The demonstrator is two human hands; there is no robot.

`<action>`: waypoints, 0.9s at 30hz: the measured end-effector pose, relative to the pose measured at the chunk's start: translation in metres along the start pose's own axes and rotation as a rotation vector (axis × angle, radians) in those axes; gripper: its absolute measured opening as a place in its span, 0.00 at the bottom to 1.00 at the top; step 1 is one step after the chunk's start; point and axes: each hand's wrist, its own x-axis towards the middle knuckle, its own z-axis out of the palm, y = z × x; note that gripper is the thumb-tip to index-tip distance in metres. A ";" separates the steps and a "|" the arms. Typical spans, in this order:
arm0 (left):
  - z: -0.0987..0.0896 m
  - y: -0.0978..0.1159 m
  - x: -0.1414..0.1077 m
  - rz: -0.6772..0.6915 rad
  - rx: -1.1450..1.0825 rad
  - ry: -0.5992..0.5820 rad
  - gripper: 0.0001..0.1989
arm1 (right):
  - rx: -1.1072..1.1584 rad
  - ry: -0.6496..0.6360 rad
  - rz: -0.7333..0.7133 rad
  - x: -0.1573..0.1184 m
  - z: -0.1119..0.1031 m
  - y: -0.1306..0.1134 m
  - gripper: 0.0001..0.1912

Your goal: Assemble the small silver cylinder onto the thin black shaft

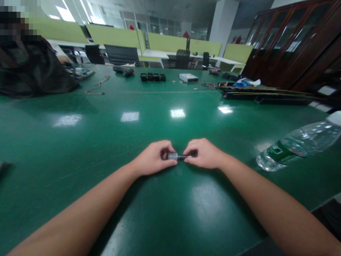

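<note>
Left hand: the left hand (pixel 152 159) is closed in a narrow pinch, thumb and fingers around the silver cylinder (pixel 172 156).
Right hand: the right hand (pixel 204 153) pinches the dark shaft (pixel 184 156) between thumb and fingertips, its grip narrow too.
Cylinder and shaft: they lie end to end between the two hands, at or just above the tabletop; they look joined, though blur makes that uncertain.
Green table: the glossy green table (pixel 149 124) shows bright ceiling-light reflections and spreads beneath both forearms.
Bottle: a clear plastic bottle (pixel 314 137) with a green label and white cap lies on its side, well apart from the right hand, beyond the right forearm.
Far edge, left to middle: a thin cable (pixel 93 93), a dark gadget (pixel 124 71), a row of black blocks (pixel 153 77) and a pale flat box (pixel 188 78).
Far edge, right: long black bars (pixel 282 101) lie near a blue-and-white bundle (pixel 245 83).
Person: a person in dark clothing (pixel 32 67) is at the far left.
Behind: green partitions (pixel 167 42) and a dark wooden cabinet (pixel 282 39).
</note>
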 end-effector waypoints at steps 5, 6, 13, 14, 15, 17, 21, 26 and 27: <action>0.000 0.001 0.000 -0.001 -0.014 0.000 0.12 | -0.006 -0.020 0.019 -0.001 -0.004 0.000 0.07; 0.000 0.001 0.000 -0.001 -0.016 0.001 0.12 | -0.005 -0.022 0.023 -0.001 -0.005 0.000 0.07; 0.000 0.001 0.000 -0.007 0.001 -0.001 0.12 | 0.041 -0.048 0.073 -0.003 -0.011 0.003 0.06; 0.000 0.001 0.000 -0.009 0.005 -0.001 0.12 | 0.047 -0.052 0.079 -0.003 -0.011 0.004 0.06; 0.000 0.001 0.000 -0.011 0.010 -0.001 0.12 | 0.049 -0.056 0.083 -0.004 -0.012 0.004 0.06; 0.000 0.001 0.000 -0.013 0.012 0.000 0.12 | 0.045 -0.066 0.089 -0.004 -0.013 0.005 0.07; 0.001 0.000 0.000 -0.009 0.002 0.006 0.13 | 0.030 -0.088 0.109 -0.005 -0.018 0.008 0.07; 0.001 0.001 0.000 -0.024 -0.004 0.004 0.13 | 0.052 -0.130 0.236 -0.009 -0.030 0.016 0.08; 0.001 0.002 0.000 -0.026 -0.006 0.003 0.13 | 0.067 -0.137 0.253 -0.009 -0.031 0.017 0.08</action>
